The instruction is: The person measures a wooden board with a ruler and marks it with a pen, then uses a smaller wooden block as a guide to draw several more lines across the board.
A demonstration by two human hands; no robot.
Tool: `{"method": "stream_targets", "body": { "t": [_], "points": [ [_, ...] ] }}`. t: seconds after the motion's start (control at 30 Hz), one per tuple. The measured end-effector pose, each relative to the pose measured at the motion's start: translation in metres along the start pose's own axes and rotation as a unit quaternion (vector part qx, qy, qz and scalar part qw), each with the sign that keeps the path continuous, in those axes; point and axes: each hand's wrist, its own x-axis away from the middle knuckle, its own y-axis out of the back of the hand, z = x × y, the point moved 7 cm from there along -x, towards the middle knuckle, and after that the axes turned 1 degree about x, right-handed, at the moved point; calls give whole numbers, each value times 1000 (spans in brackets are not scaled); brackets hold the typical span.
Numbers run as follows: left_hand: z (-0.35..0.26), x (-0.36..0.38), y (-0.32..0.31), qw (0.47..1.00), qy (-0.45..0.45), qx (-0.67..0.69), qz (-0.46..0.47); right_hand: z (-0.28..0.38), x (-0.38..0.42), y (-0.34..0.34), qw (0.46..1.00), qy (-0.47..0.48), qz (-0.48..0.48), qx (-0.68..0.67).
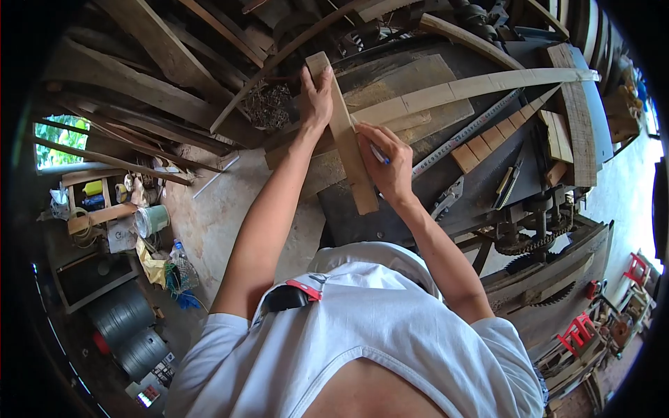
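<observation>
My left hand is closed around the far part of a straight wooden board, which lies slantwise over the workbench. A pen with a blue end is pinched in my right hand, whose fingertips are close to the board's right edge. Just beyond that hand, a long curved wooden strip with dark lines across it reaches to the right. A measuring tape or rule with printed numbers runs diagonally beside it. The pen's tip is too small to make out clearly.
Tapered wood with cross lines and short wood pieces lie right on the dark bench. Nearby are a utility knife and a metal tool. Toothed saw blades show at lower right. Timber is stacked at left.
</observation>
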Motion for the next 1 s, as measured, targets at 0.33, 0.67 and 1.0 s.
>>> {"method": "stream_targets", "body": {
  "t": [0.33,0.67,1.0],
  "points": [
    [-5,0,-1,1000,-27,-6,-3,-1,0,0,999,18,14,29],
    [-4,0,0,999,-35,-23,-27,4,7,5,998,43,15,45],
    [6,-7,-2,997,-62,-10,-42,5,8,6,997,42,31,58]
  ]
}}
